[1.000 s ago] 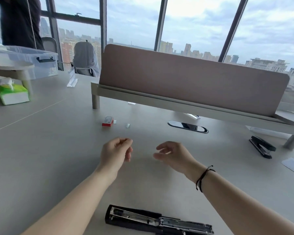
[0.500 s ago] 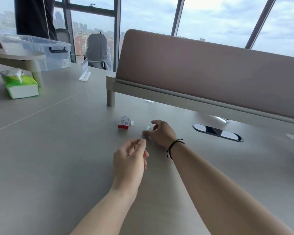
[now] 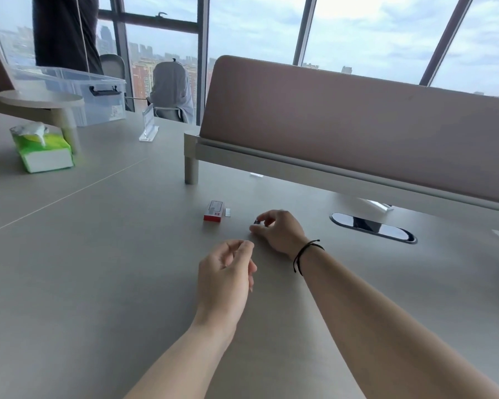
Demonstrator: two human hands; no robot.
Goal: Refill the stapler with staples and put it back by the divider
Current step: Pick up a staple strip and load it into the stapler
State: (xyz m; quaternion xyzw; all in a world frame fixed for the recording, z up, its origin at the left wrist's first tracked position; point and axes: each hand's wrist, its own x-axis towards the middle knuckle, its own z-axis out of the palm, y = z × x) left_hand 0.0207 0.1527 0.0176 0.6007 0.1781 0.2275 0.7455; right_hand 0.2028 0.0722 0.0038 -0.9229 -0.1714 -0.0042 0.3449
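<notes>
My right hand (image 3: 277, 230) rests on the grey desk (image 3: 84, 269), its fingertips pinched on a small strip of staples (image 3: 256, 222). A red and white staple box (image 3: 214, 211) lies just left of it, with another short staple strip (image 3: 228, 212) beside the box. My left hand (image 3: 225, 275) hovers nearer to me, fingers loosely curled, holding nothing that I can see. The brown divider (image 3: 343, 122) stands behind on its pale rail. The opened stapler is out of view.
A green tissue box (image 3: 42, 149) sits at the left by a round shelf leg. A clear storage bin (image 3: 81, 93) and an acrylic sign holder (image 3: 149, 123) stand further back. A dark oval cable slot (image 3: 372, 227) lies right of my right hand. A person stands at the window.
My right hand has reached forward to the loose staple strip and closed its fingertips on it. My view has shifted up and left, so the opened stapler left the frame.
</notes>
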